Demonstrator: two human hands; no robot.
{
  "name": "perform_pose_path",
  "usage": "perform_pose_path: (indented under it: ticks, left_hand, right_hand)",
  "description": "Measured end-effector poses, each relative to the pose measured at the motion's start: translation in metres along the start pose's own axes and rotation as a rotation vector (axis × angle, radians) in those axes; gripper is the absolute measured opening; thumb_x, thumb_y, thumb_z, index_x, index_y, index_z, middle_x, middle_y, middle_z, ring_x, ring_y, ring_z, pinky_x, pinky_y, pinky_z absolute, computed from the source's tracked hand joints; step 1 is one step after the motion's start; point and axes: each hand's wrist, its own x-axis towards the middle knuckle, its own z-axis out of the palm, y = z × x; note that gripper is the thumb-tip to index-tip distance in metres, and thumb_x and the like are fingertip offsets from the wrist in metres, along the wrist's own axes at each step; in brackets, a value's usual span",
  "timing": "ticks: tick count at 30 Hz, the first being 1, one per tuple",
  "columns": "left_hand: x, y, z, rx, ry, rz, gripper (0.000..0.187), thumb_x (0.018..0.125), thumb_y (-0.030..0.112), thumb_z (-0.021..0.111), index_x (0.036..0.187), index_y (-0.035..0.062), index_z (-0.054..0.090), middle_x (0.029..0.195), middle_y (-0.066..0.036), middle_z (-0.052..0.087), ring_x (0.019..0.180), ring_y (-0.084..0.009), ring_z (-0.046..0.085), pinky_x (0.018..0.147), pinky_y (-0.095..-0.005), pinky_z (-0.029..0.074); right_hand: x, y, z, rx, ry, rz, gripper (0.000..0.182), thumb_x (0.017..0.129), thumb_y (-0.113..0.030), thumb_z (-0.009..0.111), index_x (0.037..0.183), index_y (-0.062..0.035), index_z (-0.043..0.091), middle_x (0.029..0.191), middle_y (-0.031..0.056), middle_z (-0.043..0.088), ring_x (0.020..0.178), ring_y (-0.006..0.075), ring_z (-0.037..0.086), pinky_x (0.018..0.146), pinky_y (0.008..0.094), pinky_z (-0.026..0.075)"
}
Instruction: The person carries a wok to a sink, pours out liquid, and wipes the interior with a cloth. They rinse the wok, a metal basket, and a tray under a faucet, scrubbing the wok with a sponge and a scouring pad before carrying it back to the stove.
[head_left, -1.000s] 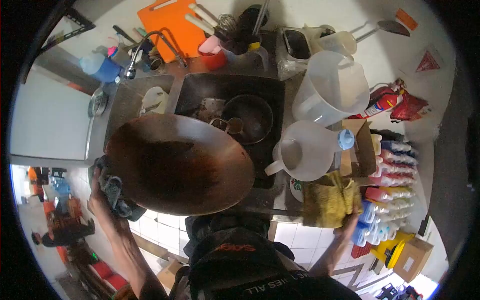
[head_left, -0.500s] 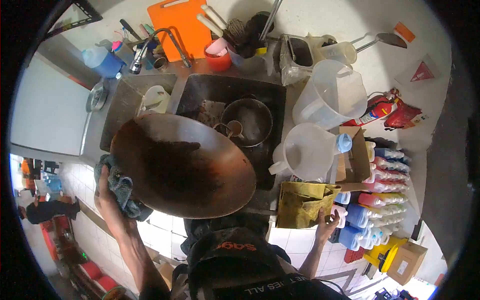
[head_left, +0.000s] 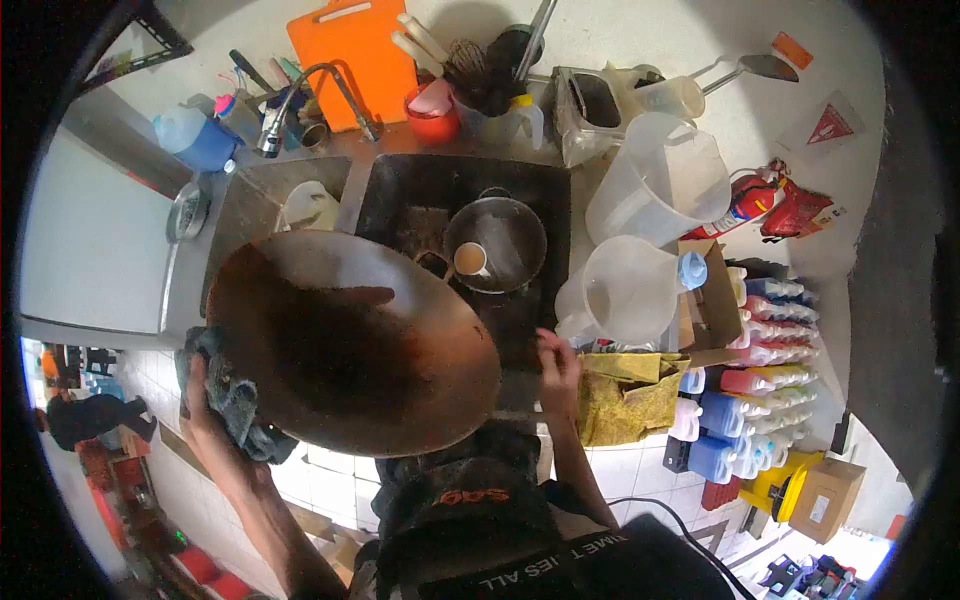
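Note:
A large wok (head_left: 440,370), browned and dark inside, is tilted over the front of the sinks. My left hand (head_left: 205,415) is closed on a dark grey-green cloth (head_left: 232,400) at the wok's left edge and holds the wok through it. To the right of the wok, my right hand (head_left: 560,375) is raised with its fingers loosely apart and nothing visible in them. Just beside it, a yellow cloth (head_left: 635,400) hangs over the counter's front edge. Behind the wok, a round pot (head_left: 520,245) with a small cup (head_left: 471,259) in it sits in the dark sink (head_left: 400,185).
Two translucent jugs, a tall one (head_left: 655,185) and a shorter one (head_left: 620,290), stand right of the sink. An arched faucet (head_left: 345,90) and an orange cutting board (head_left: 365,60) are at the back. Several bottles (head_left: 770,345) line the right side. Another person (head_left: 100,420) is far left.
My right hand has left the yellow cloth and moved left toward the wok. The wok has shifted slightly left and down with my left hand. The cup in the pot looks turned.

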Motion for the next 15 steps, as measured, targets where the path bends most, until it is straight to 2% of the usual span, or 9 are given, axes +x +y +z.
perform_pose_path:
  ticks: [1, 3, 5, 6, 10, 15]
  left_hand:
    - [-0.001, 0.000, 0.003, -0.006, 0.001, 0.003, 0.043, 0.093, 0.025, 0.061, 0.122, -0.0063, 0.061, 0.117, -0.014, 0.066, 0.099, -0.0233, 0.067, 0.086, -0.0343, 0.054]
    - [-0.006, 0.001, 0.008, -0.034, 0.049, 0.059, 0.042, 0.090, 0.027, 0.066, 0.118, -0.0033, 0.060, 0.106, -0.012, 0.066, 0.087, -0.0198, 0.066, 0.076, -0.0305, 0.054]
    - [0.002, 0.000, -0.001, -0.033, 0.018, 0.049, 0.043, 0.090, 0.027, 0.066, 0.119, -0.0035, 0.060, 0.108, -0.013, 0.066, 0.090, -0.0207, 0.066, 0.077, -0.0309, 0.054]
    - [0.004, -0.001, -0.005, -0.028, -0.011, 0.033, 0.044, 0.090, 0.027, 0.066, 0.120, -0.0037, 0.060, 0.109, -0.013, 0.066, 0.092, -0.0215, 0.066, 0.078, -0.0314, 0.054]
    - [0.002, 0.005, 0.006, 0.003, 0.121, 0.055, 0.048, 0.090, 0.029, 0.065, 0.124, -0.0050, 0.057, 0.114, -0.014, 0.065, 0.096, -0.0230, 0.066, 0.083, -0.0326, 0.053]
    - [0.007, 0.008, 0.011, -0.007, 0.097, 0.023, 0.048, 0.090, 0.028, 0.064, 0.124, -0.0049, 0.057, 0.113, -0.014, 0.065, 0.097, -0.0233, 0.066, 0.084, -0.0333, 0.053]
  right_hand:
    - [0.029, 0.051, 0.017, 0.178, -0.022, 0.088, 0.025, 0.094, -0.019, 0.062, 0.110, 0.0002, 0.063, 0.104, 0.0124, 0.066, 0.092, 0.0199, 0.063, 0.082, 0.0312, 0.050]
    - [0.077, 0.126, 0.043, 0.200, -0.014, 0.469, 0.031, 0.092, -0.022, 0.062, 0.112, 0.0012, 0.063, 0.107, 0.0130, 0.066, 0.094, 0.0224, 0.064, 0.081, 0.0321, 0.051]
    - [0.120, 0.200, 0.054, -0.055, -0.176, 0.718, 0.053, 0.094, -0.031, 0.058, 0.134, 0.0020, 0.044, 0.099, 0.0089, 0.062, 0.080, 0.0186, 0.058, 0.072, 0.0362, 0.049]
    - [0.134, 0.232, 0.058, -0.103, -0.250, 0.763, 0.051, 0.094, -0.030, 0.058, 0.132, 0.0017, 0.046, 0.099, 0.0092, 0.062, 0.081, 0.0192, 0.059, 0.073, 0.0363, 0.050]
    - [0.159, 0.328, 0.075, 0.268, -0.407, 0.665, 0.041, 0.093, -0.027, 0.058, 0.124, 0.0006, 0.053, 0.101, 0.0105, 0.064, 0.086, 0.0219, 0.061, 0.076, 0.0367, 0.051]
    - [0.182, 0.370, 0.045, 0.670, -0.469, 0.497, 0.031, 0.092, -0.023, 0.057, 0.113, -0.0008, 0.062, 0.104, 0.0122, 0.067, 0.092, 0.0252, 0.064, 0.080, 0.0372, 0.052]
